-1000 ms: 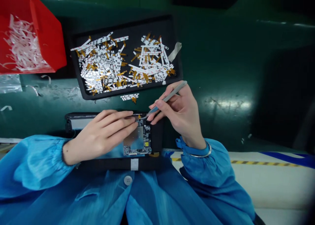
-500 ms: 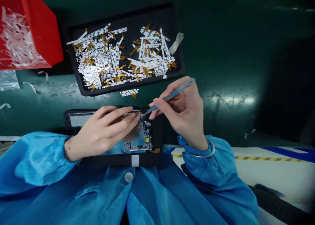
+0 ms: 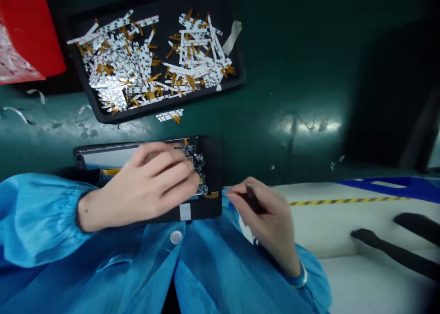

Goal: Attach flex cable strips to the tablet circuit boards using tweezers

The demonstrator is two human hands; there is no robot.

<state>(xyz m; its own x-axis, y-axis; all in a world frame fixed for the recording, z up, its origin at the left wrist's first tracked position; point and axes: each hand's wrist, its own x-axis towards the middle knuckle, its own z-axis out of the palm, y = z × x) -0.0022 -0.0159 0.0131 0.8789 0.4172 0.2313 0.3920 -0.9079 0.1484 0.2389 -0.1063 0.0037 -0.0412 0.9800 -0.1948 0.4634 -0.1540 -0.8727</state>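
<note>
Now we have: left hand point(image 3: 151, 181), fingers pressed together on black circuit board point(image 3: 199, 160) | right hand point(image 3: 264, 222) pinching slim dark tool point(image 3: 253, 199) | many white-and-amber strips point(image 3: 117, 71) left in black plastic tray point(image 3: 192, 96)

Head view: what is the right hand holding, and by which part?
The right hand holds tweezers by the shaft, between thumb and fingers; blur hides the tips.

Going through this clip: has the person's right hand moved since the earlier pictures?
Yes. Judged against the black device frame, the right hand has drawn back toward the person's body, from the upper edge of the circuit board to beside the frame's lower corner.
</note>
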